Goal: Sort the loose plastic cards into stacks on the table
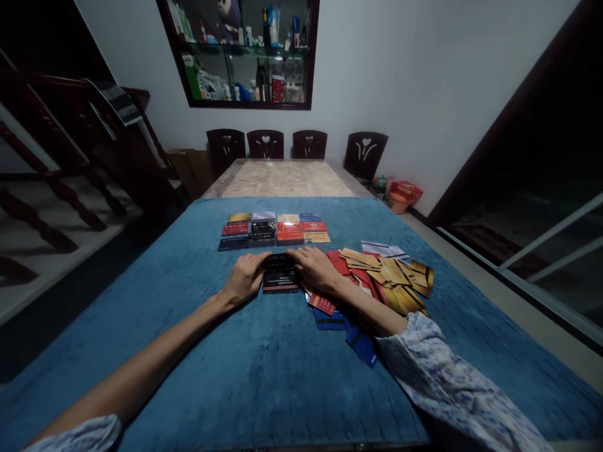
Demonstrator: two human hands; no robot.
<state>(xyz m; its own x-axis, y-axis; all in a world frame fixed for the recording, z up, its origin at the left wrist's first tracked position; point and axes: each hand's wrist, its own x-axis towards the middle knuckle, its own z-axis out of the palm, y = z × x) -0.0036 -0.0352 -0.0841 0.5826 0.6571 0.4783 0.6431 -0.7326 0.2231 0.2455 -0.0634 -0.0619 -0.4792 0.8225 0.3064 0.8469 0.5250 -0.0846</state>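
Note:
Between my two hands is a black card or small stack of cards [279, 262], held at its left and right ends. My left hand [245, 276] has its fingers closed on the left end, while my right hand [315, 269] grips the right end. Just nearer to me lies another black card [281, 282] with pale print and a reddish near edge; whether the two touch I cannot tell. Beyond my hands, cards are laid out in rows, among them a red pile [290, 234], a black pile [262, 237] and a dark blue card [233, 243].
A loose heap of gold cards [394, 272], with red ones among them, spreads at the right, partly under my right forearm. Blue cards [362, 346] lie below that arm. A blue cloth [211, 376] covers the near table. Several dark chairs [309, 144] stand at the far end.

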